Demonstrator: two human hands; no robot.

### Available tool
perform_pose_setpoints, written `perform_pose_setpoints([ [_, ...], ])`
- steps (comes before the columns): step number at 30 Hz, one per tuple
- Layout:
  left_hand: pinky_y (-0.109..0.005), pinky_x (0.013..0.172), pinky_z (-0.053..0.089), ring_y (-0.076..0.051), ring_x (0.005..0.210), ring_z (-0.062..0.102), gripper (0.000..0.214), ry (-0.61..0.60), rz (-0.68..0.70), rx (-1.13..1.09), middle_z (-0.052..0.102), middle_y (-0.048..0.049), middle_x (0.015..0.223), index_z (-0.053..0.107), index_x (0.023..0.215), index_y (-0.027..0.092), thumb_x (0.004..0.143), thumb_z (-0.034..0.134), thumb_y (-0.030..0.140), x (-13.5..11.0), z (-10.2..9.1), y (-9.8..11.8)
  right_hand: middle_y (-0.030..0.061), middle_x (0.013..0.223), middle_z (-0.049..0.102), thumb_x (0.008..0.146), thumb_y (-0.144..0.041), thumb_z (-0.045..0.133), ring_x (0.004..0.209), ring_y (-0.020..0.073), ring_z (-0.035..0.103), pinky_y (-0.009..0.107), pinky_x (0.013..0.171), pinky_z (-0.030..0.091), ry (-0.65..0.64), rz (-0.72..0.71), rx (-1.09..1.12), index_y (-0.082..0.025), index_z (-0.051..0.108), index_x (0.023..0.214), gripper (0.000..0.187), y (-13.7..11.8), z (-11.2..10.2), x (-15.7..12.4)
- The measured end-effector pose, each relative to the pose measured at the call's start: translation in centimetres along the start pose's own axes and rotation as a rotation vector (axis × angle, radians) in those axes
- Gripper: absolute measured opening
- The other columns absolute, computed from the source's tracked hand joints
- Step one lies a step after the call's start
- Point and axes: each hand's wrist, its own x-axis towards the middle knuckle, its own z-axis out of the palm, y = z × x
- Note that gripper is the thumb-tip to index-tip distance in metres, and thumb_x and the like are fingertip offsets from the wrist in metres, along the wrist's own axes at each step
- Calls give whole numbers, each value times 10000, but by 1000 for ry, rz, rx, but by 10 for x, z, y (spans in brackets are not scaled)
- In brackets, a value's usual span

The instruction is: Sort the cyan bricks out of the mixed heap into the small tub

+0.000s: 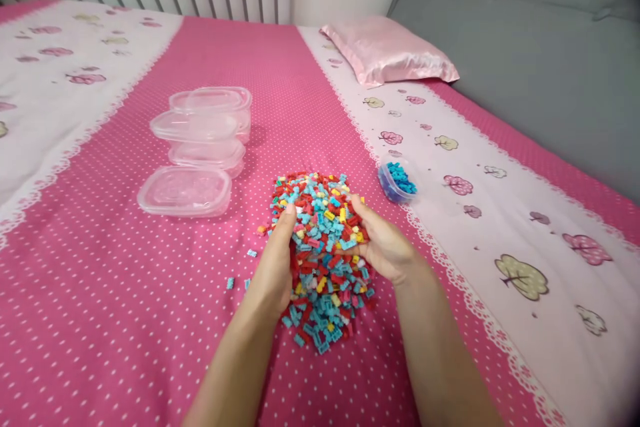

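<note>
On the pink dotted bed (125, 320), in the head view, a heap of small coloured bricks (323, 260) lies between the left hand (273, 267) and the right hand (383, 247), each grip wide and cupped against its flanks; the pieces look light, hard and loose, probably best scooped from below.

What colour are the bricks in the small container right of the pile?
Blue; the container shows best in head view.

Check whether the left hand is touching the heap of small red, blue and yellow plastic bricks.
Touching. The head view shows the left hand pressed against the heap of plastic bricks, with no gap.
</note>
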Motion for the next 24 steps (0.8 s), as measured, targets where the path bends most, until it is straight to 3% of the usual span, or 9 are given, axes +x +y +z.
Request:
perform_pose_setpoints([
  [3, -433, 973, 448, -266, 1121, 574, 523, 5, -87, -131, 616, -77, 1219, 526, 1280, 211, 873, 425, 523, -10, 5, 12, 39, 1299, 553, 908, -512, 347, 1041, 201, 617, 394, 764, 576, -129, 133, 174, -321, 443, 1299, 446, -14, -2, -10],
  [9, -450, 1035, 365, -271, 1211, 497, 559, -68, -39, -189, 579, -78, 1272, 577, 1230, 209, 866, 371, 581, -17, 6, 21, 5, 1429, 408, 911, -527, 322, 1234, 209, 477, 402, 863, 542, -197, 1, 142, -362, 431, 1303, 439, -19, -8, -15],
  [13, -417, 1096, 268, -264, 1244, 460, 601, -19, 49, -182, 625, -105, 1196, 635, 1154, 165, 862, 338, 599, -19, 4, 26, 4, 1429, 405, 900, -529, 362, 1339, 214, 333, 403, 893, 525, -173, -36, 33, -366, 489, 1261, 416, -20, -16, -18],
  [19, -424, 1033, 357, -276, 1180, 514, 622, 79, 89, -287, 664, -128, 1092, 643, 1127, 147, 845, 338, 610, -22, 1, 35, 17, 1418, 427, 887, -499, 434, 1274, 253, 429, 443, 878, 530, -143, -46, -102, -363, 541, 1220, 376, -27, -22, -31],
  [22, -426, 973, 420, -281, 1151, 531, 629, 110, 71, -318, 659, -145, 1087, 635, 1127, 139, 844, 319, 603, -22, -2, 38, 28, 1381, 471, 892, -440, 450, 1246, 250, 460, 397, 786, 574, -102, -89, -192, -334, 571, 1182, 332, -27, -21, -31],
  [24, -431, 960, 433, -282, 1146, 534, 622, 138, 48, -317, 656, -144, 1088, 635, 1120, 147, 841, 313, 600, -21, -3, 39, 55, 1318, 528, 885, -381, 464, 1165, 246, 528, 360, 680, 592, 0, -128, -280, -294, 581, 1167, 317, -22, -20, -24],
])
